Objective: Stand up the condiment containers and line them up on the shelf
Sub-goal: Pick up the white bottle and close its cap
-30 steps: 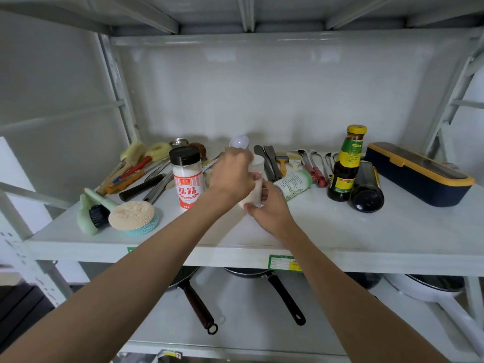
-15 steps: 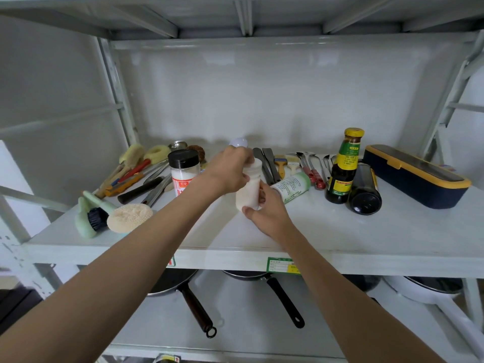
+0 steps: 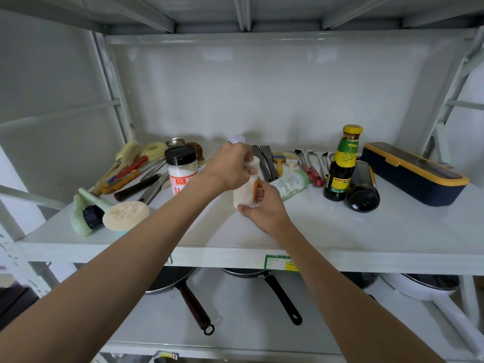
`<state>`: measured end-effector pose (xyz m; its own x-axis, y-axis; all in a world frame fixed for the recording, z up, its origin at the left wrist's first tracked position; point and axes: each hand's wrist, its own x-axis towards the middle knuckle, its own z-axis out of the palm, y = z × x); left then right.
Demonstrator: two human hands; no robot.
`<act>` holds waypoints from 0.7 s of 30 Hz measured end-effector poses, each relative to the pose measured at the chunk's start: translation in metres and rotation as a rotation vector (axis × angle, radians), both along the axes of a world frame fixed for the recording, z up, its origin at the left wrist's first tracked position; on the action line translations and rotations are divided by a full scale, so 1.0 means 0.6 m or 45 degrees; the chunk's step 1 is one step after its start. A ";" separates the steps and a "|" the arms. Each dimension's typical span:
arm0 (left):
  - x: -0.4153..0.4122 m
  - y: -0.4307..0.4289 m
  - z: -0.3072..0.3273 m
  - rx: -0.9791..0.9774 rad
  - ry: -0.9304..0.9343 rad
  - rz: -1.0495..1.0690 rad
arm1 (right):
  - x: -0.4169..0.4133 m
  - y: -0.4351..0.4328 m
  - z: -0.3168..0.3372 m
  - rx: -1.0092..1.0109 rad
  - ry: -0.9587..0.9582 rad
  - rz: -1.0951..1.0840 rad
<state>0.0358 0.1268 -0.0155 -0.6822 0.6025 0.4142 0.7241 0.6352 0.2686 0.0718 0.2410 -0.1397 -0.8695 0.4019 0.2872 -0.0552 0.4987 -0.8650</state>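
White condiment bottle (image 3: 245, 192) stands upright mid-shelf, held between both hands. Left hand (image 3: 231, 167) wraps its top and cap from above, fingers closed on it. Right hand (image 3: 264, 205) grips the lower body from the right, thumb across the base, fingers curled round the far side; a thin orange strip shows on the bottle by those fingers. Shelf (image 3: 340, 231) is white metal.

Just left: black-capped jar (image 3: 181, 170) of white granules, upright, red-and-white label partly hidden by the left forearm, characters not readable. Just right, behind the right hand: green-labelled tube (image 3: 290, 183) lying on its side, print too small to read. Further right: dark sauce bottle (image 3: 341, 166) upright, yellow cap, green-and-yellow label, text unreadable; touching it, a dark bottle (image 3: 362, 189) on its side. Navy box with yellow trim (image 3: 413, 174) at far right. Utensils (image 3: 309, 166) lie along the back; dish brush (image 3: 89, 214) and scrub pad (image 3: 125, 215) front left.
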 end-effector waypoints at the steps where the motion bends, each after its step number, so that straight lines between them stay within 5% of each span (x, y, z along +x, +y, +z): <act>1: -0.002 -0.003 0.001 0.008 -0.033 -0.022 | 0.000 0.000 0.000 0.003 -0.003 0.005; 15: -0.015 -0.039 0.025 0.059 -0.244 -0.137 | 0.012 -0.002 0.005 0.102 0.004 0.034; 21: -0.007 -0.027 0.015 0.085 -0.079 -0.050 | 0.018 -0.002 0.012 0.010 0.034 0.047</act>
